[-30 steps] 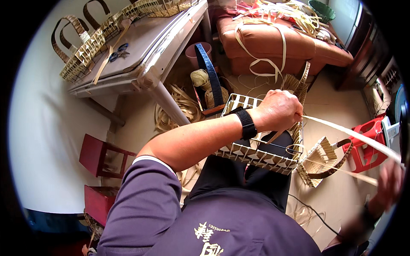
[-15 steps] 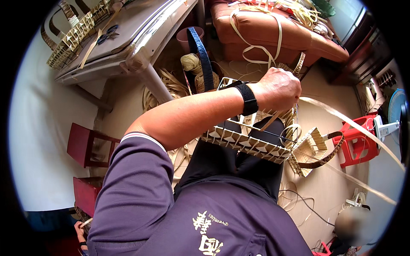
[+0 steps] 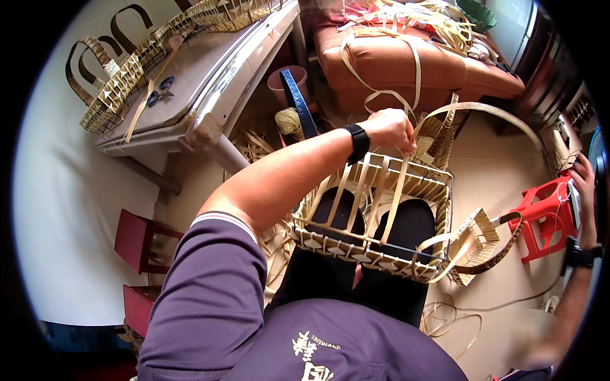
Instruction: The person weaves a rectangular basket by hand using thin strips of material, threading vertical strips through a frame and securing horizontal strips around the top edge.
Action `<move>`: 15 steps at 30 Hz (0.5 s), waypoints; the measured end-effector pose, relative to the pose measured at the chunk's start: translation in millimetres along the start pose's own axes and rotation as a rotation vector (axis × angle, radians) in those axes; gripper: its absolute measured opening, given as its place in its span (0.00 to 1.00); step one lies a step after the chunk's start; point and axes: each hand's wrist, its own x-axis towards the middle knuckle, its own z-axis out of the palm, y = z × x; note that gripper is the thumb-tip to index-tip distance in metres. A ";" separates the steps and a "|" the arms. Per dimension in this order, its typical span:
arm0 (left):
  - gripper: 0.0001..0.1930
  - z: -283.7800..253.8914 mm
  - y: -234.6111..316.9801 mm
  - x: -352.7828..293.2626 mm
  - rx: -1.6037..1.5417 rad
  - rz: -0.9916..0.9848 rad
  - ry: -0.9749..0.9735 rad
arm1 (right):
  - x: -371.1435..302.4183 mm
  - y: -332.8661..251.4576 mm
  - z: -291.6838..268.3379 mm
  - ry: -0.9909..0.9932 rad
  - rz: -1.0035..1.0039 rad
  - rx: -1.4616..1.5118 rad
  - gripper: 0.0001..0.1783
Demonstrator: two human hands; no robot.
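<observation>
On my lap rests a rectangular basket frame [image 3: 330, 249] of dark wire wound with pale flat strips. Several bands cross its middle, and my dark-trousered knees show between them. Above the far side, my left hand [image 3: 389, 130] is closed, pinching a pale flat strip [image 3: 492, 109]. Part of that strip drops to the near rim, and a long part arcs out to the right. My right hand [image 3: 582, 190] is stretched to the far right edge, its fingers curled where the arc comes in. Its fingertips are small and partly cut off.
Right of the basket lies a smaller woven piece with a dark handle [image 3: 508, 247], near a red plastic stool [image 3: 544, 216]. Beyond are a coral sofa [image 3: 394, 63] heaped with strips and a table [image 3: 184, 82] bearing baskets and scissors [image 3: 159, 92]. Dark red stools [image 3: 136, 241] stand left.
My left hand has moved left, uncovering more of the basket. My right hand has come into view at the right. The strip, which trailed down rightward, now arches upward between my hands.
</observation>
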 end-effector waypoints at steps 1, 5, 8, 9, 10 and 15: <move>0.13 -0.7 -6.0 -1.2 0.011 -0.024 -0.021 | -16.0 0.6 95.8 -0.077 -0.227 -0.181 0.20; 0.15 4.8 -10.3 8.3 -0.027 0.020 -0.103 | -92.7 -72.7 334.4 -0.294 -0.384 -0.306 0.10; 0.14 13.5 -5.6 17.8 -0.121 0.038 -0.190 | -108.3 -65.6 403.4 -0.439 -0.385 -0.271 0.07; 0.13 14.7 -11.4 19.3 -0.137 0.054 -0.226 | -108.2 -61.2 420.8 -0.457 -0.414 -0.333 0.06; 0.12 15.8 -13.7 21.3 -0.155 0.074 -0.263 | -108.7 -60.4 432.1 -0.480 -0.462 -0.397 0.06; 0.10 19.9 -29.7 34.5 -0.286 -0.043 -0.439 | -103.3 -44.7 460.7 -0.491 -0.553 -0.497 0.07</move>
